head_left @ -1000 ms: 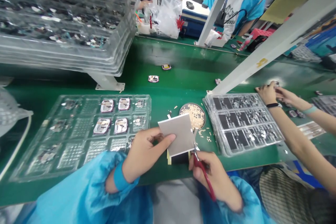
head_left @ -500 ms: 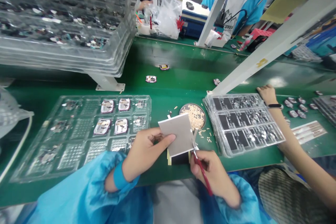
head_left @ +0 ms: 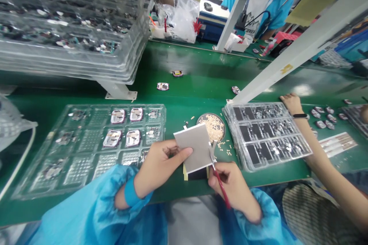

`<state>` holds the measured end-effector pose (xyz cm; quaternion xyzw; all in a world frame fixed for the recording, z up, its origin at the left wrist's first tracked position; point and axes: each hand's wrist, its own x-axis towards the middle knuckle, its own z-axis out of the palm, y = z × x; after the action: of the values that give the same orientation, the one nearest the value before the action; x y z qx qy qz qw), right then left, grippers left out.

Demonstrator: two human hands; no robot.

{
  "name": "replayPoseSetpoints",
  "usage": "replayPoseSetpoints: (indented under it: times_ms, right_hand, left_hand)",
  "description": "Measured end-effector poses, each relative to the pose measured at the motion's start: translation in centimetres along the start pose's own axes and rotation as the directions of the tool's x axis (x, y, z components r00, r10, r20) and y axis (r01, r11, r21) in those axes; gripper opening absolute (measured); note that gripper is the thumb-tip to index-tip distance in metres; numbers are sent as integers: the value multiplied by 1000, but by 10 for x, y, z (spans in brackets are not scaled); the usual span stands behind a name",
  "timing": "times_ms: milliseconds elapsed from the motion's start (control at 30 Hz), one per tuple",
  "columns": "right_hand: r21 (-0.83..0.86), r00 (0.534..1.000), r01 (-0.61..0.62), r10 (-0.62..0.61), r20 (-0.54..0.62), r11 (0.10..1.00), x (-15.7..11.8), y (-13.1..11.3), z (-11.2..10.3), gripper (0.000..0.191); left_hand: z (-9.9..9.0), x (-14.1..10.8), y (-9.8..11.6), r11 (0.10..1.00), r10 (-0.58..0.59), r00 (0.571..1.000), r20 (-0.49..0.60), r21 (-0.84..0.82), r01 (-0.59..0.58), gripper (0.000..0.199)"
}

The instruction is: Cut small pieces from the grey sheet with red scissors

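Observation:
A flat grey square sheet (head_left: 194, 147) with white edges is pinched between the thumb and fingers of my left hand (head_left: 161, 164). My right hand (head_left: 230, 183) grips red-handled tweezers (head_left: 221, 187), whose metal tips touch the sheet's right edge beside a small pale strip. Beneath the sheet lies a dark piece with a yellow edge (head_left: 197, 174), partly hidden. Just behind the sheet sits a round dish (head_left: 212, 125) of small beige pieces, some of them scattered on the green table around it.
A clear tray (head_left: 86, 153) with white-framed parts lies left; stacked trays (head_left: 69, 61) stand behind it. Right is a tray stack (head_left: 267, 134) of dark parts, with a neighbour's hand (head_left: 291, 103) beyond. A slanted white post (head_left: 287, 53) crosses the right. Another person sits opposite.
The small framed parts on the far green surface have shifted slightly left. My right hand and the red-handled tool have moved slightly; my left hand keeps its hold on the sheet.

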<state>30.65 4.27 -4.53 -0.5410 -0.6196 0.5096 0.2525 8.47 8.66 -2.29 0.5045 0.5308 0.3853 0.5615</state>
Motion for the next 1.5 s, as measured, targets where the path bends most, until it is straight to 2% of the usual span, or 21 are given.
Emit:
replayPoseSetpoints:
  times_ms: [200, 333, 467, 633, 733, 900, 1100, 1267, 1400, 1500]
  right_hand:
    - [-6, 999, -45, 45, 10, 999, 2, 0, -1, 60]
    - [-43, 1000, 16, -17, -2, 999, 4, 0, -2, 57]
    - [-1, 1000, -28, 28, -6, 1000, 6, 1, -2, 60]
    - [63, 999, 25, -27, 22, 998, 9, -2, -1, 60]
    - [104, 1000, -14, 13, 12, 994, 11, -2, 0, 64]
    - [103, 999, 29, -31, 18, 994, 14, -1, 0, 65]
    - [152, 999, -36, 31, 33, 988, 15, 0, 0, 63]
    - [113, 999, -17, 12, 44, 993, 12, 1, 4, 61]
    - [82, 999, 12, -15, 47, 997, 15, 1, 9, 60]
    - [79, 997, 16, -21, 70, 997, 18, 0, 11, 60]
  left_hand:
    - [-1, -2, -3, 1000, -15, 999, 35, 11, 15, 18]
    - [-1, -1, -4, 999, -37, 996, 83, 13, 36, 21]
    - [-1, 0, -5, 999, -42, 996, 78, 19, 40, 22]
    - [0, -1, -4, 999, -45, 990, 132, 23, 42, 24]
    - [0, -1, -2, 999, -42, 992, 123, -1, 42, 22]
    - [0, -1, -4, 998, -49, 990, 135, 38, 44, 23]
    - [0, -2, -5, 999, -52, 991, 119, 20, 50, 23]
    - [2, -2, -5, 997, -31, 982, 189, -63, 44, 28]
    - [5, -3, -12, 998, -55, 986, 155, 17, 53, 32]
    - [4, -3, -14, 997, -71, 985, 154, 19, 69, 34]
